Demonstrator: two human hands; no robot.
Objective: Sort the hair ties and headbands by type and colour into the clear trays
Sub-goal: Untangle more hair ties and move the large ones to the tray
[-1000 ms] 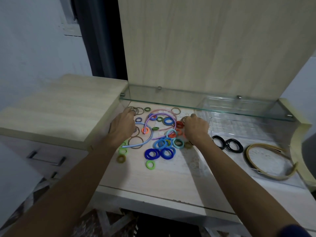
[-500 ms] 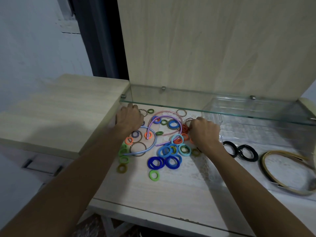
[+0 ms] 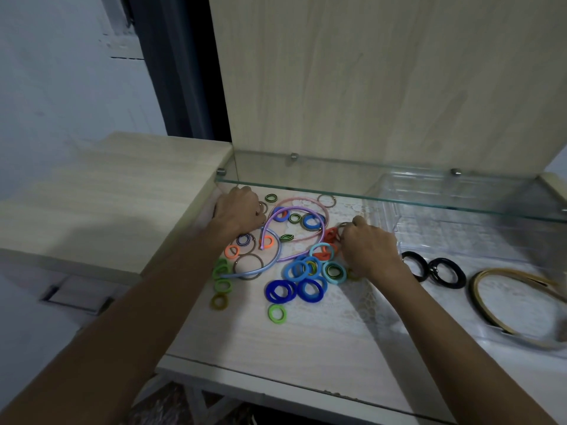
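A heap of coloured hair ties lies on the white table: dark blue ties (image 3: 280,291), light blue ties (image 3: 299,269), green ties (image 3: 222,276), orange ties (image 3: 231,251) and red ties (image 3: 330,235). Thin pink, purple and blue headbands (image 3: 302,202) curve through the heap. My left hand (image 3: 241,210) rests curled at the heap's far left and pinches a thin brown tie. At the heap's right edge, my right hand (image 3: 366,246) pinches another thin brown tie (image 3: 343,226). A clear tray (image 3: 383,216) stands to the right under the glass shelf.
A glass shelf (image 3: 383,194) overhangs the back of the table just above my hands. Two black hair ties (image 3: 432,269) lie right of my right hand. A beige headband (image 3: 518,305) lies in a clear tray at far right. A wooden cabinet top (image 3: 101,191) borders the left.
The view has shifted so the table sits lower and more to the right. Both hands stay at the heap's back; my left hand has crept slightly further back under the shelf.
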